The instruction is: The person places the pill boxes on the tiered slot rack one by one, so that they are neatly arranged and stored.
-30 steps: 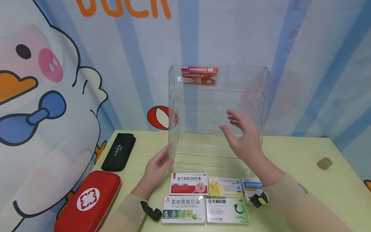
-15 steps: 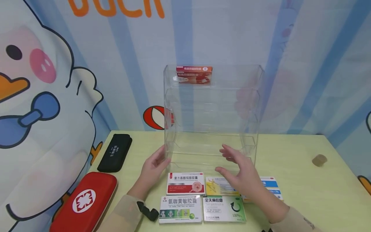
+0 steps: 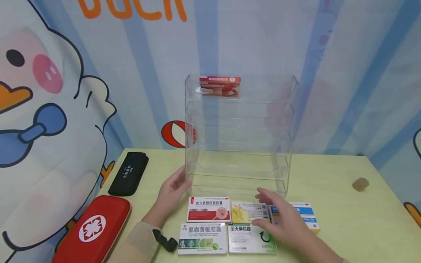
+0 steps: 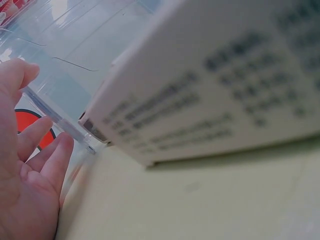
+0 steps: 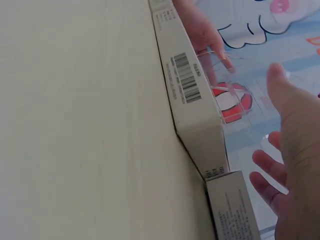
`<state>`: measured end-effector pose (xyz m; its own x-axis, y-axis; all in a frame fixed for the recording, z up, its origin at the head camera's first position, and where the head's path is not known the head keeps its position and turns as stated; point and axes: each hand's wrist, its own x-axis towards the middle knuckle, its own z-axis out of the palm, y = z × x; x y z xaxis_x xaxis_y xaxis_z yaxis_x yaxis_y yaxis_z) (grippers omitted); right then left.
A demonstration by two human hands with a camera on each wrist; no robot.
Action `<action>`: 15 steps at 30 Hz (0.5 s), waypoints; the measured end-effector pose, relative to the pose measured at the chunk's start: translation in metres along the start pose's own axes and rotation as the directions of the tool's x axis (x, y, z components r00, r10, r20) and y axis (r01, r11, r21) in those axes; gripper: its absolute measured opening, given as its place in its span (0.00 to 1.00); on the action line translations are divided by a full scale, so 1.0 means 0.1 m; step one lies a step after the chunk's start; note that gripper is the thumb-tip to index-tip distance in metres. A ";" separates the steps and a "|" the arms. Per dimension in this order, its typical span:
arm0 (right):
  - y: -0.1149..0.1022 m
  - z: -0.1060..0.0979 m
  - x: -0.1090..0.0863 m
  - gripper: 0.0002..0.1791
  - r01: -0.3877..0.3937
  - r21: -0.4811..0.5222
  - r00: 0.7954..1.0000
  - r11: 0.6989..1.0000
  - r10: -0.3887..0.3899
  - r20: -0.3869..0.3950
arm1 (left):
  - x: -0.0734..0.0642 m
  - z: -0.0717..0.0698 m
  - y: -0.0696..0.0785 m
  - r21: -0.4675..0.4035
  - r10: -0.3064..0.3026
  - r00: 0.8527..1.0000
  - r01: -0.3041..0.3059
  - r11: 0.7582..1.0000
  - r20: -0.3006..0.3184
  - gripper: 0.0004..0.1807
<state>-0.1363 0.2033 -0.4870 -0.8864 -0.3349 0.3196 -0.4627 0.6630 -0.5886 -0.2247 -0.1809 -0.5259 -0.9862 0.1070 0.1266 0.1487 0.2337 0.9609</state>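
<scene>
A clear stepped acrylic rack [image 3: 241,178] stands on the table, with a red medicine box [image 3: 219,86] at the left of its top tier. My left hand [image 3: 171,193] is at the rack's lower left side, its fingers loosely extended along the edge. Over the front boxes hovers my right hand [image 3: 285,221], thumb and fingers spread with nothing between them. Below it lie a yellow-and-white box [image 3: 248,212], a blue-and-white box [image 3: 304,215] and a green-and-white capsule box [image 3: 245,241]. To their left are a red-and-white box [image 3: 208,215] and a white box with green pictures [image 3: 202,244].
At the left lie a red zip case [image 3: 95,226] with a white cross emblem and a black pouch [image 3: 129,173]. A small brown object [image 3: 360,184] sits on the right of the table [image 3: 332,204]. Behind hangs a cartoon duck curtain [image 3: 148,73].
My right hand has come down from in front of the rack's middle to over the front boxes. My left hand stays at the rack's side. The head view has shifted slightly right.
</scene>
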 end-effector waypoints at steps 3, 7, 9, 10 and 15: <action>0.06 0.02 -0.11 0.49 0.057 -0.031 0.998 0.998 -0.057 0.019 | 0.00 0.00 0.00 -0.002 -0.007 1.000 0.007 1.000 0.003 0.36; 0.12 0.04 -0.22 0.45 0.115 -0.070 0.993 0.991 -0.112 0.042 | 0.00 0.01 0.01 0.000 -0.006 1.000 0.006 1.000 0.000 0.36; 0.14 0.05 -0.25 0.43 0.115 -0.089 0.992 0.989 -0.110 0.060 | 0.00 0.01 0.01 -0.002 -0.006 1.000 0.006 1.000 -0.003 0.36; 0.14 0.04 -0.26 0.42 0.122 -0.100 0.991 0.987 -0.116 0.067 | 0.01 0.01 0.00 -0.002 -0.006 1.000 0.006 1.000 -0.004 0.36; 0.14 0.03 -0.28 0.38 0.182 -0.153 0.982 0.971 -0.171 0.085 | 0.02 0.01 0.00 -0.029 0.006 1.000 -0.006 1.000 0.000 0.36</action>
<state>-0.1182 0.2203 -0.5063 -0.7923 -0.4988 0.3513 -0.6087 0.6854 -0.3996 -0.2263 -0.1802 -0.5262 -0.9853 0.1084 0.1320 0.1521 0.2054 0.9668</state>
